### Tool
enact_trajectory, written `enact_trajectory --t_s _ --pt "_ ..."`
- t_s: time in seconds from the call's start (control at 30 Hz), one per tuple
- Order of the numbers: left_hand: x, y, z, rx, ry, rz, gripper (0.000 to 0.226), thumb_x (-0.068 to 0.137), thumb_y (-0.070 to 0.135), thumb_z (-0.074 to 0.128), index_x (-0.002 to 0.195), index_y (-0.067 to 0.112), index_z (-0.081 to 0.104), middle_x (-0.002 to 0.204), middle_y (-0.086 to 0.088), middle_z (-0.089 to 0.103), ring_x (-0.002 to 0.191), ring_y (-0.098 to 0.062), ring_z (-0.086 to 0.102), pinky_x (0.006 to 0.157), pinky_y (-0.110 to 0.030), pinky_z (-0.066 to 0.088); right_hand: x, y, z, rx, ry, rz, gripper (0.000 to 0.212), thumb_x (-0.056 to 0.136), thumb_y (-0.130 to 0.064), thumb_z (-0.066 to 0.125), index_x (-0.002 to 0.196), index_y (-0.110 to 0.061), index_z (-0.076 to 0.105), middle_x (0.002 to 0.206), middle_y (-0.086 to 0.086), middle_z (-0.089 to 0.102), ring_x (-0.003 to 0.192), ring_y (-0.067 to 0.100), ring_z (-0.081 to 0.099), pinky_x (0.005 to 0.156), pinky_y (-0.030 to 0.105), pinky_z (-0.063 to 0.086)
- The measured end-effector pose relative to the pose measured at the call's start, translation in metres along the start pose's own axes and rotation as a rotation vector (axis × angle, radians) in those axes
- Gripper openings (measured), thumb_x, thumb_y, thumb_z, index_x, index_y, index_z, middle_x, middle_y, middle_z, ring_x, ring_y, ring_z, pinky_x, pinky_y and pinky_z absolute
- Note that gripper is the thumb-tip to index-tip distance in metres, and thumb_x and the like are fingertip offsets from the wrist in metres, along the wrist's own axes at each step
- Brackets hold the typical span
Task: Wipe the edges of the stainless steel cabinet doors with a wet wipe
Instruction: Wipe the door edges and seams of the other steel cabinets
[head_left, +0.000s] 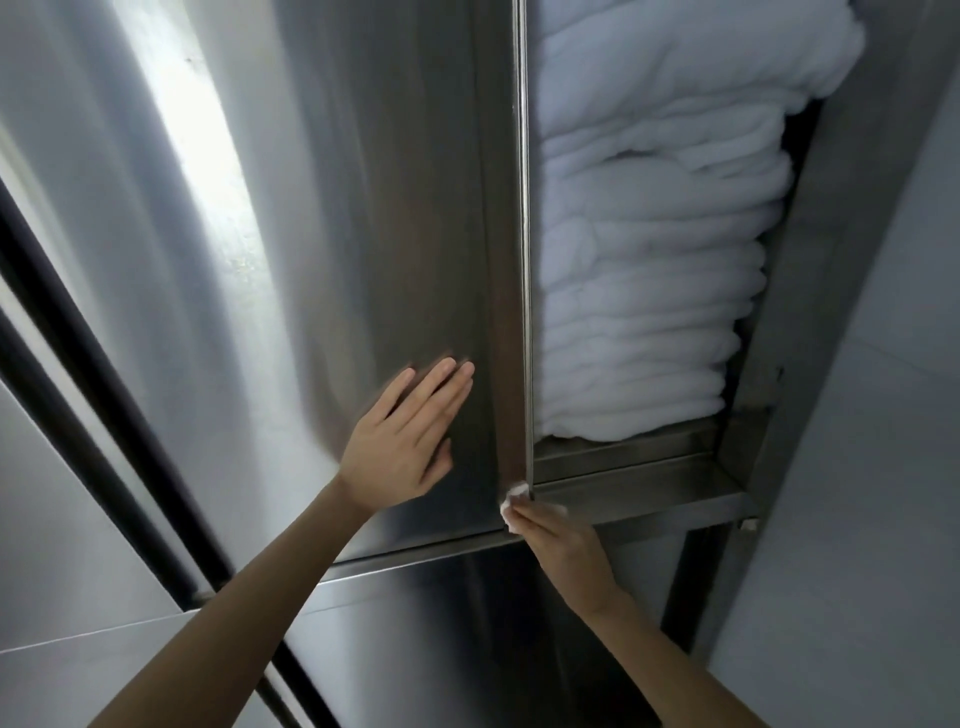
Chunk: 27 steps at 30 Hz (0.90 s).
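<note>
A tall stainless steel cabinet door (374, 218) fills the middle of the head view, slid left so its right edge (522, 312) runs vertically beside the open compartment. My left hand (410, 441) lies flat with straight fingers on the door face, just left of that edge. My right hand (563, 545) pinches a small white wet wipe (511, 501) against the bottom corner of the door edge, where it meets the lower track (639, 491).
Inside the open compartment sits a tall stack of folded white towels (654, 270). The cabinet's right frame (810, 291) borders a pale wall (883, 467). A lower steel door (467, 623) lies beneath. At the left runs a black strip (78, 374).
</note>
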<state>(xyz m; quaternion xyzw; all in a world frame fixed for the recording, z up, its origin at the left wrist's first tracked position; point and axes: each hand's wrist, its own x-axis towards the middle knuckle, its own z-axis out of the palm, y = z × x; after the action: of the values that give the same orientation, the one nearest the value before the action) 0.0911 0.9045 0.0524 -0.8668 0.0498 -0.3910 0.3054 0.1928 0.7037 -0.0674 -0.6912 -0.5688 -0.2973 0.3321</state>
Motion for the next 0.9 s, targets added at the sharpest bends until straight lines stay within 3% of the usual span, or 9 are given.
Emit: enact_trajectory --t_s 0.1,0.2,0.33,0.4,0.47,0.6,0.73,0.9 --pt "0.002 0.002 -0.006 -0.043 -0.010 -0.027 0.060 0.089 0.024 0.040 0.145 0.006 0.035 0.151 -0.008 0.038 0.143 -0.023 0.030 0.121 -0.039 0.014 0.021 0.003 -0.020 0.085 0.236 0.057 0.030 0.080 -0.002 0.067 0.110 0.001 0.066 0.118 0.012 0.064 0.112 0.018 0.060 0.093 0.027 0.051" --pt "0.006 0.006 -0.017 -0.058 -0.014 -0.049 0.058 0.086 0.022 0.045 0.142 0.005 0.043 0.150 -0.007 0.039 0.142 -0.023 0.032 0.119 -0.041 0.017 0.046 0.006 -0.030 0.106 0.357 0.119 0.030 0.079 -0.002 0.067 0.109 0.003 0.065 0.118 0.016 0.062 0.114 0.020 0.057 0.098 0.029 0.048" --pt "0.025 0.006 -0.037 -0.054 0.018 -0.171 0.055 0.087 0.021 0.042 0.139 0.003 0.047 0.149 -0.010 0.042 0.141 -0.026 0.032 0.118 -0.044 0.020 0.059 0.001 -0.016 0.173 0.315 0.149 0.041 0.064 0.010 0.079 0.104 0.006 0.068 0.111 0.020 0.065 0.106 0.025 0.061 0.084 0.041 0.056" --pt "0.037 0.002 -0.044 -0.052 0.044 -0.229 0.055 0.089 0.021 0.041 0.139 0.002 0.047 0.149 -0.012 0.041 0.142 -0.027 0.030 0.117 -0.047 0.024 0.067 0.003 -0.017 0.195 0.343 0.132 0.039 0.063 0.008 0.081 0.101 0.006 0.069 0.110 0.014 0.066 0.104 0.021 0.062 0.082 0.038 0.056" --pt "0.047 -0.004 -0.048 -0.041 0.054 -0.244 0.055 0.089 0.021 0.041 0.140 0.001 0.046 0.151 -0.012 0.039 0.144 -0.027 0.028 0.116 -0.048 0.026 0.086 0.006 -0.025 0.217 0.420 0.090 0.030 0.074 0.000 0.075 0.104 0.002 0.068 0.114 0.010 0.062 0.107 0.017 0.060 0.087 0.033 0.054" --pt "0.055 -0.012 -0.043 -0.022 0.056 -0.193 0.057 0.089 0.018 0.040 0.143 0.000 0.041 0.153 -0.012 0.036 0.145 -0.027 0.026 0.115 -0.050 0.028 0.127 0.018 -0.051 0.239 0.568 0.059 0.029 0.081 0.000 0.069 0.109 0.000 0.064 0.119 0.018 0.061 0.113 0.015 0.057 0.093 0.028 0.052" --pt "0.051 -0.013 -0.030 -0.048 0.087 -0.195 0.056 0.093 0.017 0.033 0.147 0.001 0.033 0.158 -0.008 0.028 0.147 -0.026 0.025 0.117 -0.048 0.025 0.138 0.033 -0.063 0.276 0.533 0.120 0.027 0.073 0.010 0.071 0.099 0.003 0.070 0.114 0.026 0.062 0.107 0.026 0.063 0.091 0.029 0.052" --pt "0.051 -0.012 -0.018 -0.050 0.136 -0.218 0.056 0.094 0.015 0.031 0.148 0.002 0.030 0.160 -0.006 0.024 0.146 -0.026 0.026 0.119 -0.046 0.020 0.123 0.030 -0.063 0.399 0.502 0.181 0.016 0.073 0.010 0.074 0.085 -0.001 0.074 0.093 0.014 0.056 0.091 0.007 0.054 0.083 0.014 0.049"
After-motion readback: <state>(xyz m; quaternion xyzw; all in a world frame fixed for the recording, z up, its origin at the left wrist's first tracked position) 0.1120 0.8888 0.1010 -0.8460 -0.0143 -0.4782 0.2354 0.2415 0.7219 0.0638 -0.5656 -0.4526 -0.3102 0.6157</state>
